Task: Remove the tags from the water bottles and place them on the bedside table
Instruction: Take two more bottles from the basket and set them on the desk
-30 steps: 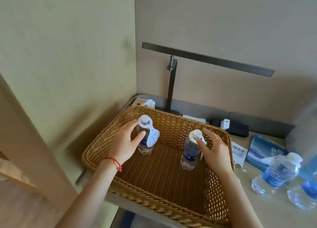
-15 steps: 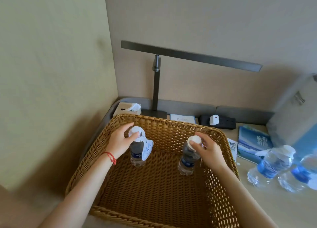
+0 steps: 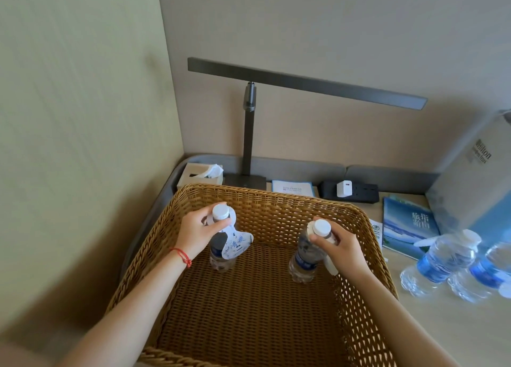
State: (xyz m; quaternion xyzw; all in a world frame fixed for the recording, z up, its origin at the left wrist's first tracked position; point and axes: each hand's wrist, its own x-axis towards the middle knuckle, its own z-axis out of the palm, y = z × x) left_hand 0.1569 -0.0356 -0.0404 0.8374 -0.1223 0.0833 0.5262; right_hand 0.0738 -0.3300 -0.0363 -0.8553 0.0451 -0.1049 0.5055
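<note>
Two bottles (image 3: 221, 245) (image 3: 307, 253) stand in the basket (image 3: 276, 200), each gripped at the neck by the left hand (image 3: 197, 232) and right hand (image 3: 341, 246) — light, smooth, probably slippery plastic, best held below the cap while the flimsy paper tags (image 3: 235, 242) are slipped off.

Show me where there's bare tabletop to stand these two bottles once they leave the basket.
Bare tabletop lies right of the basket, in front of the two bottles already out. Behind them the booklet, power strip and lamp base crowd it.
</note>
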